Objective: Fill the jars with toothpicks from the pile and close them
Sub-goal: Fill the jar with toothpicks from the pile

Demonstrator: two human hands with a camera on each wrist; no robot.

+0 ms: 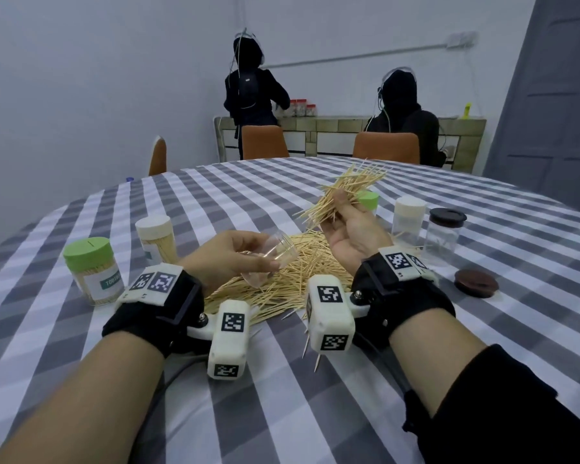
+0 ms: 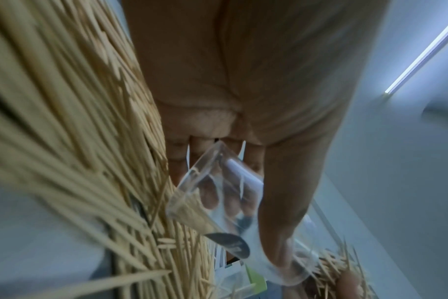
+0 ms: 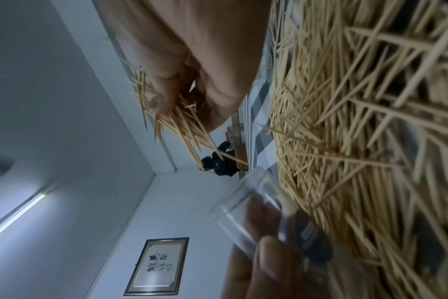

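Note:
My left hand [image 1: 235, 256] grips an empty clear jar [image 1: 272, 257], tilted with its mouth toward the right, just above the toothpick pile [image 1: 282, 283]. The same jar [image 2: 218, 202] shows in the left wrist view with fingers [image 2: 210, 194] seen through its wall, and the jar [image 3: 256, 206] is blurred in the right wrist view. My right hand [image 1: 345, 226] is raised palm up and pinches a loose bundle of toothpicks [image 1: 345, 192] above the pile; in the right wrist view the bundle [image 3: 174, 125] sticks out past the fingers.
A green-lidded jar [image 1: 92, 269] and a cream-lidded jar [image 1: 156, 239], both full, stand at left. At right stand a green-lidded jar [image 1: 369, 200], a cream-lidded jar [image 1: 409, 217] and a dark-lidded jar [image 1: 444, 234]; a loose brown lid [image 1: 476, 283] lies nearby. Two people are beyond the table.

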